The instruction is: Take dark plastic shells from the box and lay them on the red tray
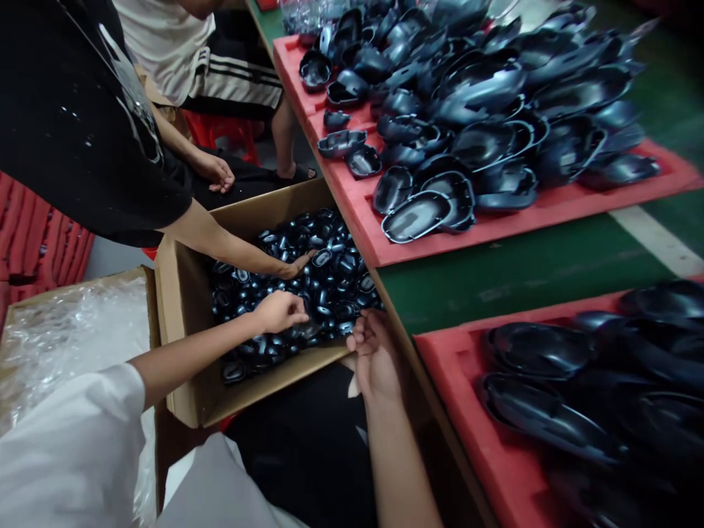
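My left hand [283, 312] is over the cardboard box [184, 293], with its fingers curled closed. Whether anything is in them I cannot make out. Near the box's right front edge, my right hand [374, 356] is palm up, its fingers loosely bent and no object showing in the palm. Inside the box lies a heap of small, glossy dark-blue plastic shells [297, 293]. A co-worker's hand [300, 264] reaches in from the left and touches the heap beyond my left hand.
On the green table [456, 279], a red foam tray [385, 249] bears a pile of larger dark shells [473, 95]. Another red tray [467, 381] with shells sits nearer. Clear plastic bags [77, 337] lie at left, by stacked red trays [38, 242]. Another person sits behind.
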`<state>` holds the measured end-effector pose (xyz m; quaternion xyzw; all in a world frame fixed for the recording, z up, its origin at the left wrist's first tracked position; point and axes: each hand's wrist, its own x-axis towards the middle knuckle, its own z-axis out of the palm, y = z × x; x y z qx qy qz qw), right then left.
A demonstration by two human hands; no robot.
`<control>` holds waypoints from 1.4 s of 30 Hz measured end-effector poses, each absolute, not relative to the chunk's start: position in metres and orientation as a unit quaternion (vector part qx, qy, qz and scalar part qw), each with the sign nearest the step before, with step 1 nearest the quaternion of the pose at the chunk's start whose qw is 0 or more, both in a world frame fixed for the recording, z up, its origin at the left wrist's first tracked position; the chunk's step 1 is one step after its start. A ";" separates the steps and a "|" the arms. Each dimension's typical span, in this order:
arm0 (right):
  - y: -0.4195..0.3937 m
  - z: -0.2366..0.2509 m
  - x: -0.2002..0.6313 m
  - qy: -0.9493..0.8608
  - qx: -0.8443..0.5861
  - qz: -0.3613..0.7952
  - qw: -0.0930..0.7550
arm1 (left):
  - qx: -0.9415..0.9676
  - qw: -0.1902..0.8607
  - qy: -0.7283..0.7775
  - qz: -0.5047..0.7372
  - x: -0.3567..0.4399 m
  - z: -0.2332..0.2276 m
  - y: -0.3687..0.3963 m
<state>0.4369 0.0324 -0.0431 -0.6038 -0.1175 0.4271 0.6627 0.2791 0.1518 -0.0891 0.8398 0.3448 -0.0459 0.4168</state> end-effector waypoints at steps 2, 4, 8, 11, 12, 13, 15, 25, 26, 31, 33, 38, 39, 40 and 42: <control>0.033 -0.041 0.429 -0.163 -0.632 0.415 0.634 | 0.747 0.524 0.394 0.109 0.263 -0.067 0.155; 0.033 -0.038 0.420 -0.259 -0.661 0.389 0.587 | 0.661 0.588 0.423 0.194 0.252 -0.050 0.148; 0.036 -0.034 0.404 -0.449 -0.646 0.353 0.506 | 0.571 0.609 0.466 0.293 0.243 -0.036 0.123; 0.039 -0.036 0.401 -0.494 -0.643 0.329 0.484 | 0.543 0.603 0.481 0.332 0.240 -0.036 0.113; 0.039 -0.037 0.401 -0.498 -0.646 0.324 0.480 | 0.534 0.608 0.483 0.335 0.240 -0.037 0.111; 0.040 -0.039 0.401 -0.497 -0.646 0.326 0.479 | 0.524 0.614 0.485 0.336 0.239 -0.038 0.109; 0.040 -0.041 0.400 -0.478 -0.640 0.343 0.495 | 0.507 0.626 0.485 0.340 0.237 -0.040 0.105; 0.038 -0.032 0.390 -0.508 -0.619 0.372 0.469 | 0.488 0.653 0.456 0.357 0.235 -0.038 0.068; 0.037 -0.030 0.389 -0.531 -0.612 0.364 0.460 | 0.498 0.654 0.454 0.345 0.232 -0.036 0.067; 0.031 -0.021 0.388 -0.577 -0.534 0.450 0.424 | 0.546 0.640 0.438 0.317 0.213 -0.024 0.072; 0.031 -0.020 0.389 -0.543 -0.498 0.516 0.437 | 0.542 0.654 0.421 0.318 0.208 -0.020 0.073; 0.037 -0.028 0.392 -0.465 -0.500 0.560 0.469 | 0.488 0.691 0.412 0.338 0.212 -0.022 0.071; 0.038 -0.030 0.391 -0.461 -0.530 0.517 0.489 | 0.477 0.687 0.427 0.343 0.215 -0.024 0.071; 0.039 -0.031 0.390 -0.464 -0.560 0.461 0.509 | 0.466 0.680 0.447 0.348 0.218 -0.026 0.071; 0.038 -0.033 0.387 -0.499 -0.591 0.358 0.523 | 0.443 0.657 0.488 0.366 0.224 -0.029 0.069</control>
